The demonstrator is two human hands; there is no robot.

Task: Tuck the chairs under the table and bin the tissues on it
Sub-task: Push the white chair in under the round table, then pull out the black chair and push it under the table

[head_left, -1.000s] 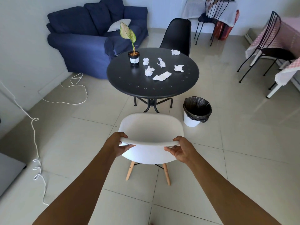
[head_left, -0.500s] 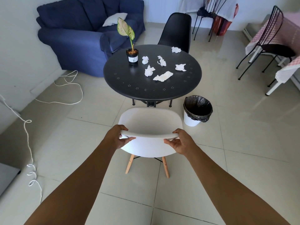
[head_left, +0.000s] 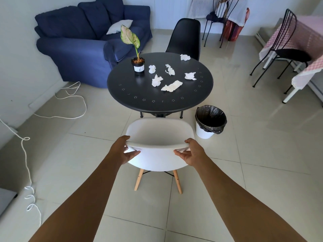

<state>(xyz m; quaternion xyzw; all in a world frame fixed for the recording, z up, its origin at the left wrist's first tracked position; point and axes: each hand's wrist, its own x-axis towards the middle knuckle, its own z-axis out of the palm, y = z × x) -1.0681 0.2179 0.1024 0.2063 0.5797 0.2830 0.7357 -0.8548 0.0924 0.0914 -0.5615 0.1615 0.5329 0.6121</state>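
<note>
White shell chair [head_left: 160, 137] gripped at its backrest by both hands, facing the round black table [head_left: 139, 95].

Left hand [head_left: 125, 150] and right hand [head_left: 191, 152] each clasp an end of the backrest rim; the seat front sits just short of the table's near edge. Six crumpled tissues [head_left: 172, 86] lie on the tabletop beside a potted plant [head_left: 138, 64]. A black chair [head_left: 185, 37] stands behind the table, a lined bin [head_left: 210, 121] near its right side.

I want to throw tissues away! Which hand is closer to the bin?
The right hand. It grips the right end of the white chair backrest, with the bin just ahead and to its right. The left hand grips the backrest's far end.
</note>
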